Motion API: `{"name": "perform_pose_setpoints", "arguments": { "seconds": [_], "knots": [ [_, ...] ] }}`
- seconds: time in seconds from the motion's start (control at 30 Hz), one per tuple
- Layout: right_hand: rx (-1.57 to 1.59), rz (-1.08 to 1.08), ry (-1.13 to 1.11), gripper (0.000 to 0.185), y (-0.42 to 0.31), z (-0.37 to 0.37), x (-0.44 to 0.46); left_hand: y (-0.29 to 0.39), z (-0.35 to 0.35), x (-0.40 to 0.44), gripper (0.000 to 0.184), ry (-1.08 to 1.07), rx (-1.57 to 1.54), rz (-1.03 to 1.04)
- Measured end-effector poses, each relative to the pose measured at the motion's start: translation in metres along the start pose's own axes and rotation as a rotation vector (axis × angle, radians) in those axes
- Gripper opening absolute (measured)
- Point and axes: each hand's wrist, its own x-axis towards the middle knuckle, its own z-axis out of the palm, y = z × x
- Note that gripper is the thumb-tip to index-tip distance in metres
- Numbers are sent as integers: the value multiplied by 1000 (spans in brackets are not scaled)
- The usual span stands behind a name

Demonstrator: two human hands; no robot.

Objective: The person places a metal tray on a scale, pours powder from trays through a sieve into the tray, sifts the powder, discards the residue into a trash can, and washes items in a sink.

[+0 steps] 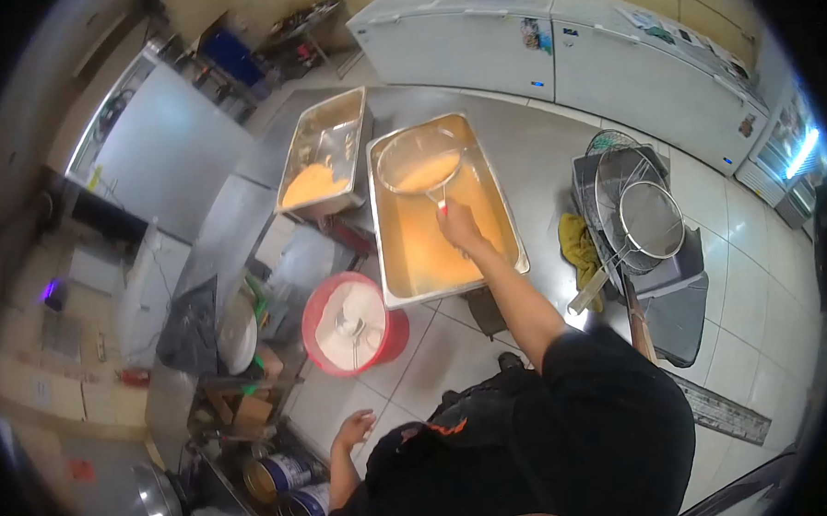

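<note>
My right hand [459,230] is closed around the red handle of a round sieve [390,178]. Orange powder lies in the sieve's mesh, which is over a deep metal tray [386,275]. More orange powder [431,234] covers the tray's bottom. Low by my body, my left hand [355,429] hangs with loosely bent fingers and nothing visible in it. Nearest to that hand is a red bucket [398,337] of white powder, with a metal scoop [347,327] resting in the powder.
A second metal tray [362,136] with a heap of orange powder stands to the left. At the right are several wire strainers [652,220] and a yellow-green cloth [577,251] on the steel table [538,151]. White chest freezers [460,48] line the back.
</note>
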Motion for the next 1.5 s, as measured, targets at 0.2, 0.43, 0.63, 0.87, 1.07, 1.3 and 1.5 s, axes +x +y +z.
{"name": "perform_pose_setpoints", "arguments": {
  "seconds": [0.2, 0.43, 0.63, 0.87, 1.07, 1.3, 1.5],
  "knots": [
    [-46, -233, 151, 29, 26, 5, 0, 13, 27, -17, 55, 19, -131, 69],
    [-63, -211, 139, 38, 21, -2, -23, 119, 67, -36, 60, 160, -297, 3],
    [5, 6, 10, 33, -4, 8, 16, 304, 84, 57, 47, 327, -366, 473],
    [46, -21, 54, 32, -21, -23, -40, 355, 63, 183, 45, 184, -223, 603],
    [-33, -46, -2, 28, -24, -25, -67, 299, 86, 100, 44, 329, -244, 597],
    [-61, -90, -238, 25, -78, 14, -140, 179, 44, -63, 43, 267, -539, 424],
    [4, -121, -453, 24, -113, 145, -180, 64, -22, -87, 39, 524, -688, 405]
  ]
}}
